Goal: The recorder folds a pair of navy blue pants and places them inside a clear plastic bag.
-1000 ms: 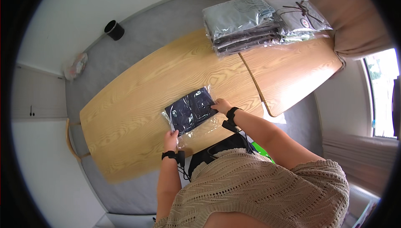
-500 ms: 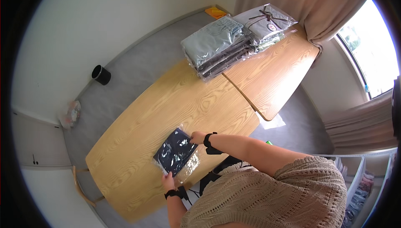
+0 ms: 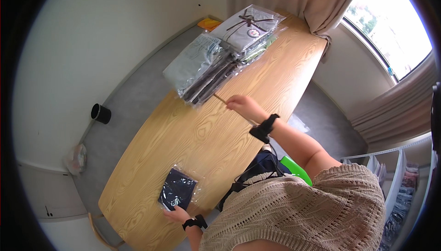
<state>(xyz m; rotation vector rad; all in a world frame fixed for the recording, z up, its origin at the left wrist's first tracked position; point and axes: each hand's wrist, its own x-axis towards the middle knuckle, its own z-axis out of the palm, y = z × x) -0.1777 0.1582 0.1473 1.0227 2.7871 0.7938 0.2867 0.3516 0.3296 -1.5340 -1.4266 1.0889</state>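
A folded dark navy garment in a clear plastic bag (image 3: 178, 189) lies on the near left part of the wooden table. My left hand (image 3: 177, 215) grips the near edge of this package, thumb on top. My right hand (image 3: 245, 107) is out over the middle of the table, away from the navy package, with loosely bent fingers and nothing visible in them. It is nearest to a stack of bagged garments, with a pale grey-green one (image 3: 195, 62) on top. Beside that, a light grey bagged garment with a dark bow (image 3: 248, 28) tops another pile.
The wooden table (image 3: 202, 134) has a seam between two sections near my right hand. A black bin (image 3: 101, 113) and a plastic bag (image 3: 76, 159) are on the floor at left. A green object (image 3: 296, 170) is beside me; shelving with bagged items (image 3: 399, 196) stands at right.
My right hand has let go of the navy package and moved forward toward the stacks. My left hand still holds the package. The whole view has shifted.
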